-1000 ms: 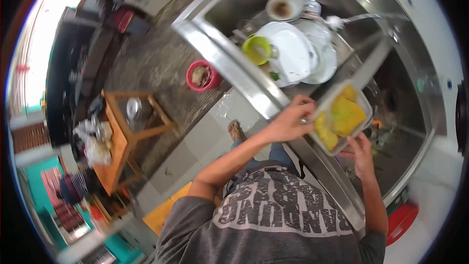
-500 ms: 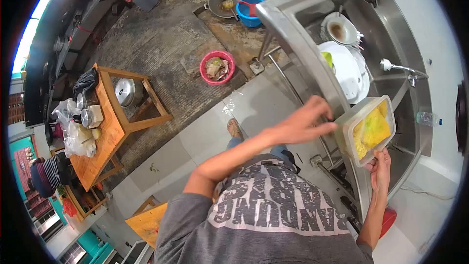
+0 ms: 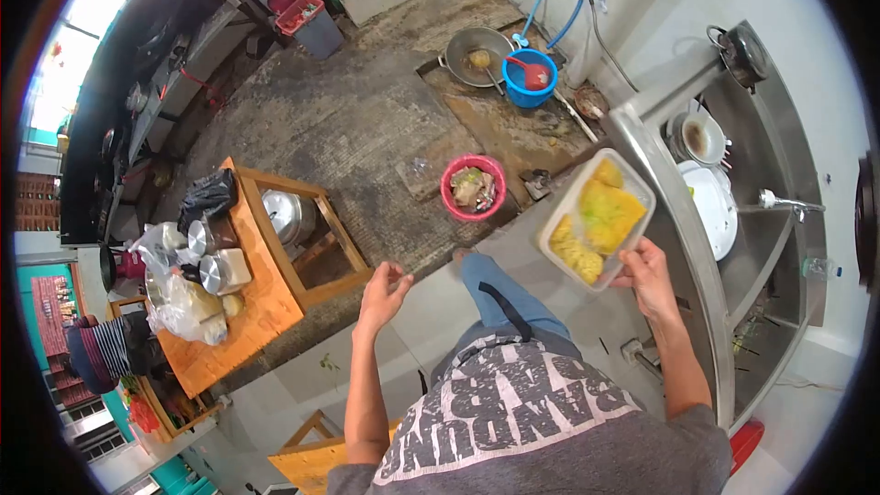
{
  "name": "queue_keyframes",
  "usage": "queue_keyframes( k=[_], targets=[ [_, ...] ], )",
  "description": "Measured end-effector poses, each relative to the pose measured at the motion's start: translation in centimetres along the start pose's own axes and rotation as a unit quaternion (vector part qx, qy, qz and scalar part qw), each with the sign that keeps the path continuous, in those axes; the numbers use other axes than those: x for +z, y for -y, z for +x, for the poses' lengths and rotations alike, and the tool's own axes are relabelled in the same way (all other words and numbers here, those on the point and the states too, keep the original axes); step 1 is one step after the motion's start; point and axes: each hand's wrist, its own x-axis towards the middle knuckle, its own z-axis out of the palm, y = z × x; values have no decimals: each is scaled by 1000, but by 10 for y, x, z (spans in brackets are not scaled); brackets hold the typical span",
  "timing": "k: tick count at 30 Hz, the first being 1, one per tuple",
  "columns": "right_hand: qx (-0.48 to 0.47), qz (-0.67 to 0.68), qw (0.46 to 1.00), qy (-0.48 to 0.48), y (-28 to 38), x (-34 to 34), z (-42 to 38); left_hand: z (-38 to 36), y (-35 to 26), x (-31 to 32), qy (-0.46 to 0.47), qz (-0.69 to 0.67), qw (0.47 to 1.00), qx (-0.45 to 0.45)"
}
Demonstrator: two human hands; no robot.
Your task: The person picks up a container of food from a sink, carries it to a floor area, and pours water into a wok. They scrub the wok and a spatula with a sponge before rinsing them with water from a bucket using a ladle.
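Observation:
My right hand (image 3: 651, 280) grips a translucent plastic container (image 3: 554, 222) by its near right corner. Bright yellow pieces (image 3: 612, 220), tinged green in the middle, lie inside it. The container hangs over the floor just left of the steel sink unit (image 3: 683, 229). My left hand (image 3: 385, 295) is raised in front of me with nothing in it, fingers loosely bent and apart, near the corner of the wooden table (image 3: 266, 312).
White plates (image 3: 715, 225) and a bowl (image 3: 697, 136) sit in the sink; a pot (image 3: 741, 55) rests at its far end. On the floor are a pink basin (image 3: 451, 200) with scraps, a blue bucket (image 3: 513, 92) and a wok (image 3: 463, 48). Another person (image 3: 110, 348) is far left.
The container has moved from the sink edge leftward over the floor in my right hand. My left hand has drawn back from beside it to the left. My view has turned left.

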Motion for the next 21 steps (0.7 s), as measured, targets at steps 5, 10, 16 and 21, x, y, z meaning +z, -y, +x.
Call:
queue_keyframes(
  k=[5,10,16,21],
  targets=[
    [4,27,1000,14,-14,91,83,49,88,-41,23,148,989,1],
    [7,87,996,-10,-23,179,151,98,220,-68,76,135,974,-163],
    [19,111,990,-91,-20,264,218,188,221,-141,151,87,964,-202],
    [3,145,977,-155,-28,326,273,339,188,-203,235,126,959,-95]
  ],
)
